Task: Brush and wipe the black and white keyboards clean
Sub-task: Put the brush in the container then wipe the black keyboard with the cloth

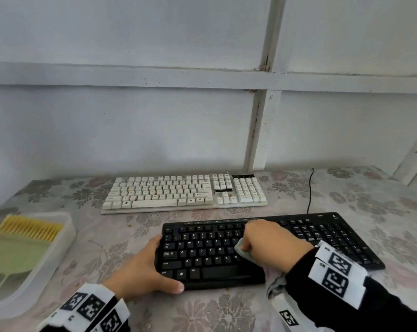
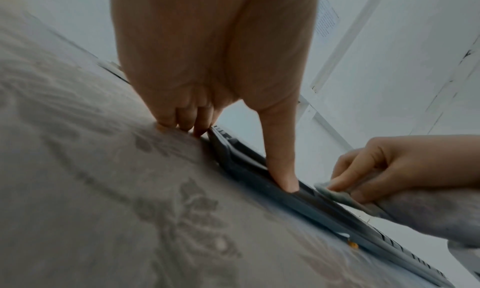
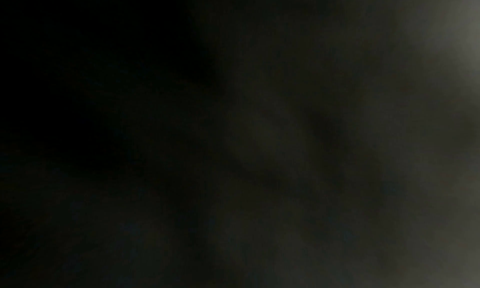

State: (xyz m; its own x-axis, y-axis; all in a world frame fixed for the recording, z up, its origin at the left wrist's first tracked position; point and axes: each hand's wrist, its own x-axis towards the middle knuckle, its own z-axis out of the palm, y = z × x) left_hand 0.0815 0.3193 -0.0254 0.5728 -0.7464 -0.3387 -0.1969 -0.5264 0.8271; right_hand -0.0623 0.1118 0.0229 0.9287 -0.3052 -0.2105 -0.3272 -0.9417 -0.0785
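The black keyboard lies near me on the flowered tablecloth. My left hand holds its left end, thumb along the front edge and fingers at the far-left corner. In the left wrist view the left hand presses its thumb on the black keyboard. My right hand grips a grey cloth and presses it on the middle keys. The right hand and the cloth also show there. The white keyboard lies behind, untouched. The right wrist view is dark.
A translucent tray at the left holds a green brush with yellow bristles. A black cable runs from the black keyboard toward the wall. An orange crumb lies by the black keyboard's front edge.
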